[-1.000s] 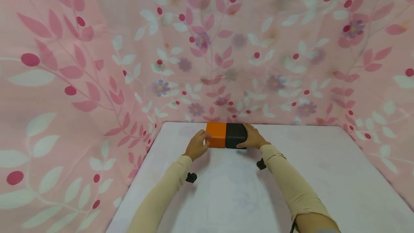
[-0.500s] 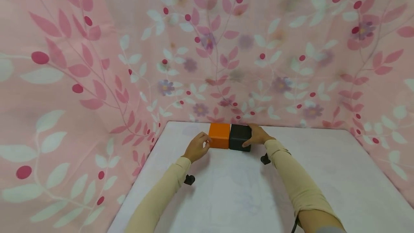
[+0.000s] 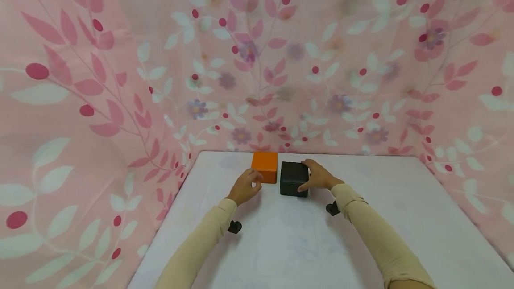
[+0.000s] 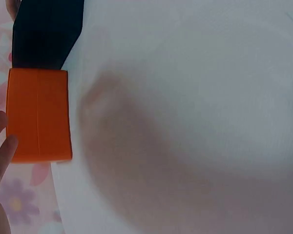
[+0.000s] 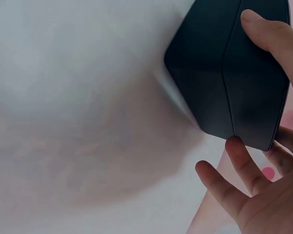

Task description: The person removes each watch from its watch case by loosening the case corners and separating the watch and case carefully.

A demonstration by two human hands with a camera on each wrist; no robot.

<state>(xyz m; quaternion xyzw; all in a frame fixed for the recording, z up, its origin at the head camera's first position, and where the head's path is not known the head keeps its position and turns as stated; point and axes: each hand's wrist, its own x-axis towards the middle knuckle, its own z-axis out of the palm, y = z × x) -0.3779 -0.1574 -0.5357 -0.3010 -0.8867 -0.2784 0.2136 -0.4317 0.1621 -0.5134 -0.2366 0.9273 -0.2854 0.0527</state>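
A black box [image 3: 294,179] with a lid seam stands on the white table, a little nearer to me than the orange box [image 3: 264,167] at its left. My right hand [image 3: 320,176] grips the black box from the right side, its thumb on the near face and fingers spread round the far side. In the right wrist view the thumb lies across the dark box [image 5: 224,73] and one fingertip meets its edge. Loosely bent, my left hand [image 3: 245,186] rests beside the orange box, fingertips right at its left side, as the left wrist view of the orange box [image 4: 39,114] also shows.
The white-covered table [image 3: 289,244] ends at a pink floral cloth [image 3: 289,79] hanging behind and at both sides. Small black devices, one [image 3: 234,226] under the left wrist and another [image 3: 332,208] under the right, sit at the sleeves.
The right hand has drawn the black box toward me, out of line with the orange box, opening a narrow gap between them. The left hand stays beside the orange box.
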